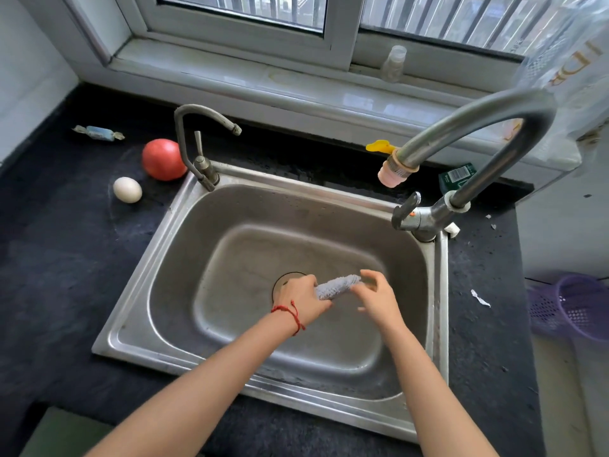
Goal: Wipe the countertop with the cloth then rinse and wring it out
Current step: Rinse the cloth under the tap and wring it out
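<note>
A grey cloth [336, 286], rolled into a tight twisted bar, is held over the middle of the steel sink [158, 258], just above the drain [286, 279]. My left hand [304, 300], with a red string on the wrist, grips the cloth's left end. My right hand [375, 296] holds the right end with its fingers partly spread. The big curved faucet [487, 113] with a pink nozzle [393, 171] arches above the sink's right side; no water runs from it. The dark countertop [66, 265] surrounds the sink.
A red tomato [163, 159], a white egg [127, 189] and a wrapped candy [98, 132] lie on the counter left of a small second tap [197, 140]. A green packet [456, 178] sits behind the faucet. A purple basket [573, 308] stands right of the counter. Paper scraps [479, 298] lie there.
</note>
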`<control>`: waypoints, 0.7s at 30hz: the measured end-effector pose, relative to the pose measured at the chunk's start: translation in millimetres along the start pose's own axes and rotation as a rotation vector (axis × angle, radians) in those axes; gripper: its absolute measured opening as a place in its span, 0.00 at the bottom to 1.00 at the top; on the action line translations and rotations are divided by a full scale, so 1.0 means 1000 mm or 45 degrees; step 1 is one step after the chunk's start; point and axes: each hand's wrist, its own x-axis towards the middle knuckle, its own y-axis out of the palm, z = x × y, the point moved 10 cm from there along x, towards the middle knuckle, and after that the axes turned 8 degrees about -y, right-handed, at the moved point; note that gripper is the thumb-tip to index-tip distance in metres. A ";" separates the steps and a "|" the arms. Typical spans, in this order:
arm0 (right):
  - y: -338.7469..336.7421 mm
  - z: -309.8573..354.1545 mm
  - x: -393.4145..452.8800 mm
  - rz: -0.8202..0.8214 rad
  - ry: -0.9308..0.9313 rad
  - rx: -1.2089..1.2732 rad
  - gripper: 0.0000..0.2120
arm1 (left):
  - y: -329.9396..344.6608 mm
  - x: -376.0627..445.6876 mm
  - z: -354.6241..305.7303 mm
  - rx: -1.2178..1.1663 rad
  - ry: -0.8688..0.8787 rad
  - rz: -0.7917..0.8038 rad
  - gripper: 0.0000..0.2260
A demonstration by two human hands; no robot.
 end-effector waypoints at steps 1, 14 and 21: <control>0.000 -0.008 -0.005 -0.047 0.157 0.139 0.17 | 0.001 -0.005 0.001 -0.087 -0.037 -0.015 0.17; 0.011 0.033 -0.019 0.040 -0.030 0.756 0.07 | 0.005 -0.049 0.003 -1.300 -0.136 0.429 0.03; 0.014 0.061 -0.033 0.168 -0.169 1.030 0.12 | 0.000 -0.063 -0.006 -1.664 -0.136 0.640 0.09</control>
